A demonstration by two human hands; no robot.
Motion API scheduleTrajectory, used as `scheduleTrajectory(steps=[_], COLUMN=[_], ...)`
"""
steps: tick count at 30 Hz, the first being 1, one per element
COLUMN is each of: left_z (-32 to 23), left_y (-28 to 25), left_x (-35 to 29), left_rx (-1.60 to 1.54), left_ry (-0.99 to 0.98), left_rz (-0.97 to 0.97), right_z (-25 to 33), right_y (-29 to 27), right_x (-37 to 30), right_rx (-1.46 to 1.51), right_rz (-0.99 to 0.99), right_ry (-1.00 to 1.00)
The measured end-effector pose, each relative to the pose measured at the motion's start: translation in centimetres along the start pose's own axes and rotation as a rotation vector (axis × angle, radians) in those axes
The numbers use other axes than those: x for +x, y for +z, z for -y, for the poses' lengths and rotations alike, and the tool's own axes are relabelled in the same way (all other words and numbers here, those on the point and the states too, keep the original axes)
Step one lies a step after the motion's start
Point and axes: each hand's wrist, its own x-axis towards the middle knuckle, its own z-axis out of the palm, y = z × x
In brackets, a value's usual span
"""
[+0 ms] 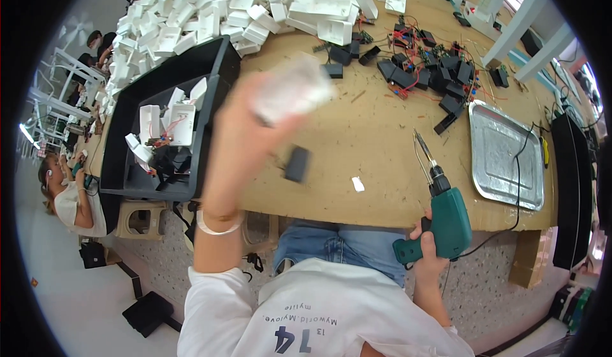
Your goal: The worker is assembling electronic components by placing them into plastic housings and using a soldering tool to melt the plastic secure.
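Observation:
My left hand [245,121] is raised over the table, smeared by motion, with its fingers closed round a white plastic case [296,88]. At the table's front edge, my right hand [428,255] grips the handle of a green soldering gun [451,223]. Its metal tip and thin feed tube point away from me, above the tabletop. Beneath my left hand lies a small black box [297,164], apart from the fingers. A small white scrap [358,183] rests between that box and the soldering gun.
A black crate [213,111] at left holds white cases and wired black parts. Behind it rises a heap of white cases [210,16]. Black boxes with red wires [440,70] lie far right, near a metal tray [503,153] crossed by a cord. Another person [76,197] sits at left.

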Motion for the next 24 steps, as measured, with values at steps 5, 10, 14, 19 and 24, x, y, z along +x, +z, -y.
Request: scheduleTrajectory(steps=[5,10,14,19,24], left_z=[4.4,9.3,8.2,8.5,10.1], left_y=[-11.8,-15.6,-7.6,5.9,10.6], left_x=[1.6,3.0,10.1,19.7,24.7], left_rx=[0.494,1.338,0.832,0.46,0.659], left_ry=[-0.269,-0.228,0.143,0.129,0.555], left_rz=[-0.405,-0.272,-0.218,0.041,-0.094], right_z=[-0.3,0.4,1.3,0.9,0.8], right_y=[0.5,0.4,0.7,0.3,0.7], right_x=[0.7,2.0,3.6,3.6,3.4], right_rx=[0.038,0.085,0.041,0.107,0.102], right_rz=[-0.099,-0.076,-0.057,-0.057,-0.087], right_ry=[-0.089,-0.046,-0.131,-0.166,-0.107])
